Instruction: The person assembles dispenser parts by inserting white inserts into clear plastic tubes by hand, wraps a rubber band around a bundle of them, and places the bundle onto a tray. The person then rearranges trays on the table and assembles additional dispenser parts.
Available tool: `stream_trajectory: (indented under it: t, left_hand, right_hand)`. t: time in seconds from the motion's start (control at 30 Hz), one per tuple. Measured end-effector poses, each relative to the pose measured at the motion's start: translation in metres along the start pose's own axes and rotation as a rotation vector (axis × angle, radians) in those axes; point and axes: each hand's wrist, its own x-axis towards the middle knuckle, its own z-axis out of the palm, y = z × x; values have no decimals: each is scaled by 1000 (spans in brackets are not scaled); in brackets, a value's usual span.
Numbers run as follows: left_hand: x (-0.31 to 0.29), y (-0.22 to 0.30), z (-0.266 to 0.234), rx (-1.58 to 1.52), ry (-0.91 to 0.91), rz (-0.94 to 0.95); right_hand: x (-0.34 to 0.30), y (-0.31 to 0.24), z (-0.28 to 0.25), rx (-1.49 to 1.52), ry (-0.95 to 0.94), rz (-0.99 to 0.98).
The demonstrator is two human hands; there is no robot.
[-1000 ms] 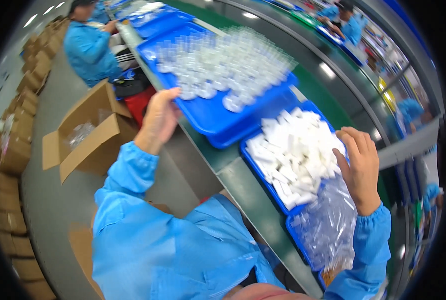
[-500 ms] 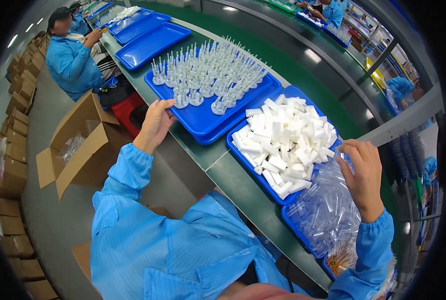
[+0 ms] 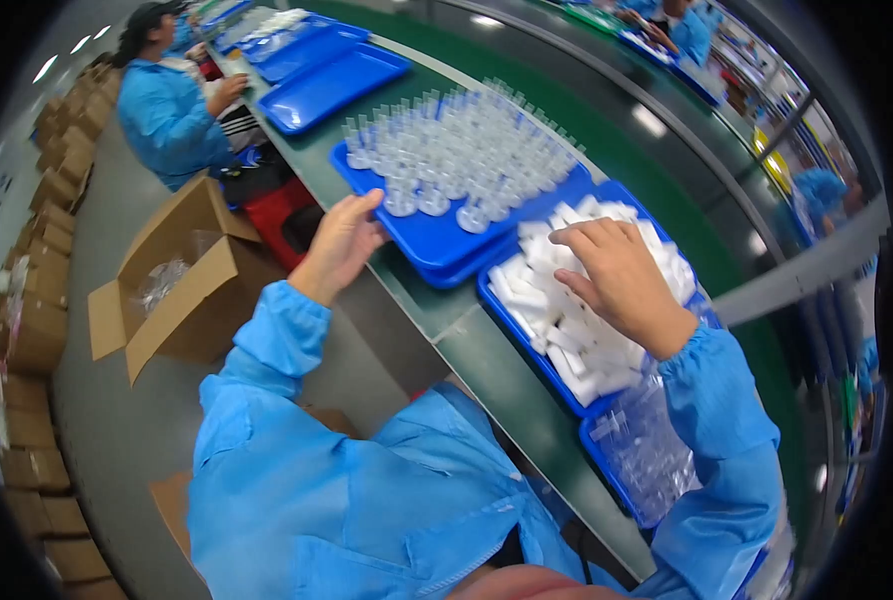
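My left hand [image 3: 348,240] is at the near left edge of a blue tray [image 3: 436,268], its fingers closed on the rim. Many clear plastic pieces [image 3: 466,150] with round bases and thin upright stems stand in rows on that tray. My right hand [image 3: 621,275] hovers over a heap of short white blocks [image 3: 531,290], thumb and fingers apart, and I see nothing in it. Those blocks fill a second blue tray [image 3: 506,325], partly hidden by the hand. Beside it, under my right forearm, a blue tray [image 3: 606,465] holds clear plastic tubes [image 3: 656,450].
The trays stand on a green workbench [image 3: 466,340]. Farther left along it is a bare blue tray [image 3: 331,90]. An opened cardboard box [image 3: 181,300] and a red stool [image 3: 276,215] are below. A co-worker in blue [image 3: 171,120] sits beyond; a metal bar [image 3: 806,265] crosses at right.
My right hand has moved left, from above the clear tubes to over the white blocks. My left hand has stayed at the tray's edge. The whole view has shifted slightly.
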Motion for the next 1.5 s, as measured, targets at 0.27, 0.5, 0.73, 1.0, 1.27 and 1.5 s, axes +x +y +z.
stream_trajectory:
  t: [0.27,0.5,0.73,1.0,1.27,1.5]
  left_hand:
    - [-1,-17,6,-53,9,33]
    - [9,-19,1,-43,-10,44]
    - [12,-17,1,-35,24,17]
    - [11,-18,5,-37,28,9]
    - [12,-20,5,-45,30,21]
    - [13,-30,-5,-70,11,61]
  right_hand:
    - [41,22,53,-44,-23,153]
    - [39,27,61,52,53,188]
    - [40,30,63,74,34,195]
    - [33,32,61,131,-35,181]
    - [27,38,57,-1,-70,110]
    - [33,28,33,-37,6,156]
